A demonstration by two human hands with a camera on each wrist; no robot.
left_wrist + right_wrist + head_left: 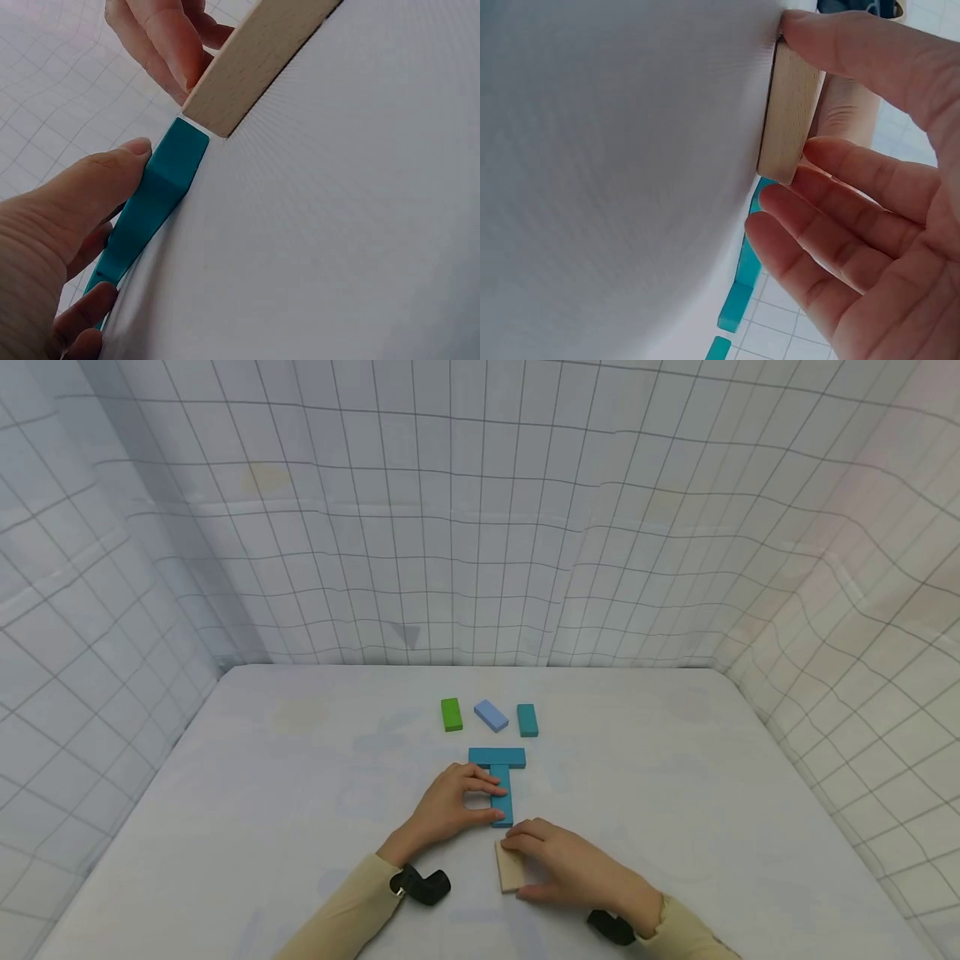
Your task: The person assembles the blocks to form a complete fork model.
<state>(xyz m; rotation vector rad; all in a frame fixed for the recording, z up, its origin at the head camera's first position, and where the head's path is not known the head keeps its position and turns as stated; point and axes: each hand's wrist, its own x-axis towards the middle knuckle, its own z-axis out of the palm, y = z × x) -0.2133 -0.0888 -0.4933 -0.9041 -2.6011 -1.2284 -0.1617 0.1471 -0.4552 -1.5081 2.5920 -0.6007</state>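
Two blue blocks form a T in the head view: a crosswise block [497,757] and a lengthwise block [503,810] below its middle. My left hand [454,802] rests its thumb and fingertips along the lengthwise block's left side; its thumb [112,176] lies near the close end in the left wrist view. Below, my right hand [570,864] holds a plain wooden block [510,870], thumb at its near end and fingers at its far end. In the left wrist view, a narrow gap separates the wooden block [255,60] from the teal-looking block [161,176].
Behind the T lie a green block [452,715], a light blue block [491,716] tilted at an angle, and a teal block [527,721]. All rest on a white-covered table [300,760], with grid-patterned curtains [480,527] at the back and sides.
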